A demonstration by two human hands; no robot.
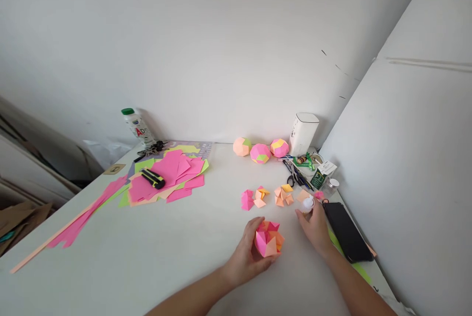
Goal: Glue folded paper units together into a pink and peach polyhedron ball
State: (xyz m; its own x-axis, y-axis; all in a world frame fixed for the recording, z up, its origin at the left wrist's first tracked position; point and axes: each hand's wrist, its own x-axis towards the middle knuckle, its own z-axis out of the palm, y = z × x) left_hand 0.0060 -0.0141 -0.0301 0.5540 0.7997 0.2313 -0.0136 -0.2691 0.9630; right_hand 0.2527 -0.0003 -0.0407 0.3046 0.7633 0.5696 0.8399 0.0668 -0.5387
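Note:
My left hand [243, 259] is curled round a partly built origami ball [271, 241] of pink, peach and yellow folded paper, its top still hollow. The fingers of my right hand [316, 231] close on a small white bottle [308, 203] with a narrow tip, standing near the table's right side. Just beyond the hands lie a pink folded paper piece [247, 200], a peach and yellow one [260, 197] and a peach cluster [283, 196]. Further back sit three faceted paper balls: a peach one [241, 147], a pink and green one [260, 154] and a pink and yellow one [279, 148].
Coloured paper sheets [184, 171] with a utility knife [153, 178] on top lie at left, beside long paper strips [86, 215]. A green-capped bottle [138, 127] and a white container [304, 134] stand against the wall. Scissors [291, 180] and a black phone [348, 231] lie at right.

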